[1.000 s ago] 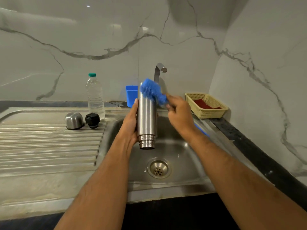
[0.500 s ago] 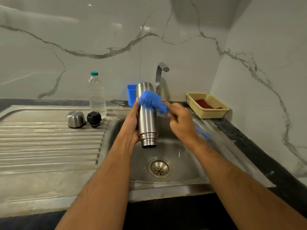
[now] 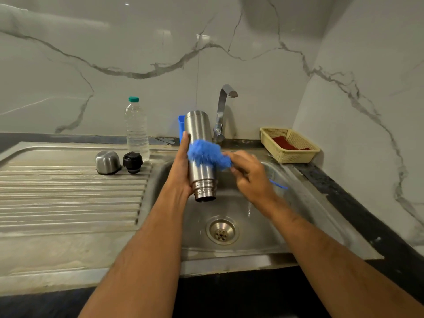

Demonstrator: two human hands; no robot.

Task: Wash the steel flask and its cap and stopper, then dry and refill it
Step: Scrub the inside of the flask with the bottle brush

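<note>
Now, at the left of the frame, the steel drainboard [image 3: 68, 191] carries the cap [image 3: 107, 162], which sits mouth down, and just right of it the black stopper [image 3: 132, 162]. Behind the stopper a clear bottle [image 3: 136, 129] with a green lid stands upright. Near the middle of the frame, over the sink [image 3: 259, 226], the left hand [image 3: 181, 171] holds the flask [image 3: 200, 157] upside down, its open mouth toward the drain [image 3: 221, 231]; the grip is closed round the body of the flask, with the thumb on the near side. A blue brush [image 3: 207, 154] lies against the side of the flask. The right hand [image 3: 251, 175] grips the brush, fingers curled on its handle, which comes out behind the hand. Behind the flask are a blue box [image 3: 181, 125] and the tap [image 3: 223, 111]. At the right, a yellow basket [image 3: 290, 145] sits on the table.
</note>
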